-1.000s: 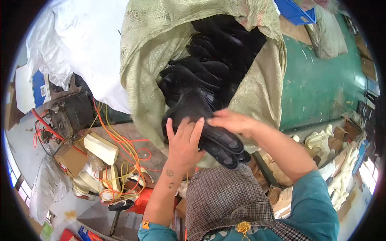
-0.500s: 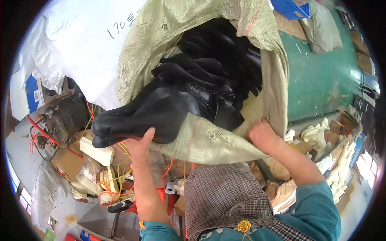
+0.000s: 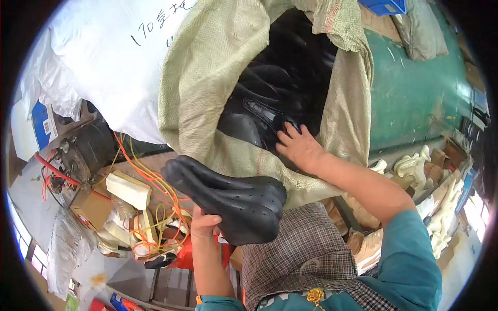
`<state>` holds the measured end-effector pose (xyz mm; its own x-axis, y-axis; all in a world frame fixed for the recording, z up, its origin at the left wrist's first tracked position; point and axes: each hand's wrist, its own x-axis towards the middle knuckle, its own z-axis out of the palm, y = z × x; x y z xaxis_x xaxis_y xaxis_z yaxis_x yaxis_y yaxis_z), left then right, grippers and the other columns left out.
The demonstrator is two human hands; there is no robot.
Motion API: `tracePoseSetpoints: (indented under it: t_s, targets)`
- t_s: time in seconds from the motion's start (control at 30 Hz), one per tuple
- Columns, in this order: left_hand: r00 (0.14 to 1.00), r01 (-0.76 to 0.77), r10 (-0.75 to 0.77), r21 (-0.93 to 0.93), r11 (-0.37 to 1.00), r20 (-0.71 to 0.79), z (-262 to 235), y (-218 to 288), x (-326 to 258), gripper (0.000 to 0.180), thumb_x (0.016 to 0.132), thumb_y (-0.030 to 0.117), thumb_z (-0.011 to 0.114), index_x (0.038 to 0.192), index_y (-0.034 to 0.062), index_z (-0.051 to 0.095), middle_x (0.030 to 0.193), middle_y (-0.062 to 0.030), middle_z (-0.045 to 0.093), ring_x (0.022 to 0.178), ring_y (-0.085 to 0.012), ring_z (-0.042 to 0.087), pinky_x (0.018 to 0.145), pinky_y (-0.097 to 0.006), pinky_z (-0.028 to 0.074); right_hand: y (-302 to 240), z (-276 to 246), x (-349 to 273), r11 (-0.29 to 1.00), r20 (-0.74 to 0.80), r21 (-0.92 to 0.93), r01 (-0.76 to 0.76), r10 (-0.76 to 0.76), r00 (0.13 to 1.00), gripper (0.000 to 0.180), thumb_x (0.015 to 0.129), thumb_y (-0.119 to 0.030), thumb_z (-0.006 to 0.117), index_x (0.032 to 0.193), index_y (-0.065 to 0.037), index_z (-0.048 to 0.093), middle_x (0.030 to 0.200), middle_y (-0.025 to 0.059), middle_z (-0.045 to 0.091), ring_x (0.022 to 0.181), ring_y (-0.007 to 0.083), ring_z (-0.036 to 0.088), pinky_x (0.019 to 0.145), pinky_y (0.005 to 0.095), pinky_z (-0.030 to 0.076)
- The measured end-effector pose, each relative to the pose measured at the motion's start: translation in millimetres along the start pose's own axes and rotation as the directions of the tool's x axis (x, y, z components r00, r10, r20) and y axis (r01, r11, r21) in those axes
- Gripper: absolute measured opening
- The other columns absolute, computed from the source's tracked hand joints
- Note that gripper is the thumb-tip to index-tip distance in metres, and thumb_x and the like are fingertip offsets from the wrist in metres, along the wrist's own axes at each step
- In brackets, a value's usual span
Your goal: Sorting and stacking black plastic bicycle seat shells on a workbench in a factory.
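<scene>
My left hand (image 3: 206,224) is closed on the narrow end of a black bicycle saddle (image 3: 248,207), with thumb along its edge. The saddle is held below the sack mouth, in front of my body, and has ridges with rows of small holes. My right hand (image 3: 301,149) reaches over the lower rim of the woven beige sack (image 3: 205,93). Its fingers are spread, with the tips touching the dark saddles (image 3: 259,111) inside. Those saddles lie heaped deep in the sack; one shows a long slotted recess. Shadow hides the bottom of the pile.
A bulging white sack (image 3: 114,78) stands left of the beige one. Orange and yellow hoses (image 3: 155,176) hang over a cardboard box (image 3: 92,210) at left. At right are a green surface (image 3: 415,98) and a trough of pale moulded pieces (image 3: 410,168). A blue bin (image 3: 384,7) sits far back.
My left hand has brought the saddle out of the sack mouth, down and right, tilting it. My right hand has moved left from the sack's edge onto the saddles inside.
</scene>
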<state>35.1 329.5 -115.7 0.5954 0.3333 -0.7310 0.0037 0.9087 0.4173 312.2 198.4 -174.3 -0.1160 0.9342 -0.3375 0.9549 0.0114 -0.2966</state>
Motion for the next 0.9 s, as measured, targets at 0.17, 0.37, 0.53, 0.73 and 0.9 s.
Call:
tracePoseSetpoints:
  t_s: [0.17, 0.37, 0.53, 0.73, 0.9]
  targets:
    - [0.989, 0.143, -0.141, 0.086, 0.986, -0.032, 7.7, 8.1, 0.7, 0.085, 0.047, 0.005, 0.073, 0.124, -0.0054, 0.039, 0.114, -0.0162, 0.055, 0.106, -0.0296, 0.054, 0.095, -0.039, 0.041, 42.3, -29.0, 8.8, 0.975, 0.043, -0.091, -0.201, 0.205, 0.978, 0.011, 0.069, -0.012, 0.055, 0.08, -0.011, 0.057, 0.083, 0.0044, 0.054, 0.08, 0.023, 0.054, 0.064, 0.0337, 0.046]
    - [0.95, -0.119, 0.075, 0.131, 0.984, 0.304, 49.2, 46.2, 19.7, 0.09, 0.046, 0.015, 0.078, 0.123, -0.0085, 0.04, 0.119, -0.0204, 0.051, 0.109, -0.0296, 0.052, 0.095, -0.038, 0.04, 73.0, -83.8, 17.1, 0.953, -0.518, 0.133, -0.273, 0.301, 0.801, 0.015, 0.069, -0.006, 0.06, 0.084, -0.008, 0.058, 0.083, 0.0054, 0.056, 0.073, 0.0212, 0.053, 0.064, 0.033, 0.048]
    - [0.989, -0.149, 0.149, 0.006, 0.989, 0.02, 104.7, 63.4, 56.2, 0.09, 0.053, 0.027, 0.078, 0.126, -0.0074, 0.039, 0.132, -0.0234, 0.039, 0.123, -0.0305, 0.04, 0.102, -0.041, 0.03, 82.5, -97.5, 34.0, 0.399, -0.142, 0.916, -0.044, 0.426, 0.894, 0.02, 0.083, -0.014, 0.062, 0.099, -0.002, 0.059, 0.086, 0.0049, 0.06, 0.081, 0.0102, 0.054, 0.071, 0.0243, 0.045]
    - [0.97, -0.239, 0.241, -0.043, 0.97, 0.037, 78.9, 40.7, 48.3, 0.085, 0.055, 0.026, 0.076, 0.126, -0.0033, 0.04, 0.13, -0.0214, 0.042, 0.12, -0.0296, 0.043, 0.099, -0.04, 0.035, 5.4, -62.7, 68.1, 0.051, 0.283, 0.959, -0.279, -0.209, 0.936, 0.028, 0.087, -0.019, 0.055, 0.11, -0.003, 0.058, 0.102, 0.0022, 0.061, 0.091, 0.0093, 0.052, 0.082, 0.0275, 0.041]
    - [0.993, -0.112, 0.113, 0.045, 0.993, -0.015, 48.8, 27.6, 39.8, 0.08, 0.056, 0.022, 0.074, 0.125, -0.0019, 0.041, 0.125, -0.0183, 0.048, 0.115, -0.0283, 0.048, 0.095, -0.038, 0.039, 31.5, -9.3, 47.1, 0.462, 0.075, 0.793, -0.398, 0.574, 0.815, 0.025, 0.08, -0.019, 0.057, 0.098, -0.003, 0.061, 0.099, 0.0186, 0.06, 0.092, 0.0325, 0.058, 0.08, 0.0412, 0.047]
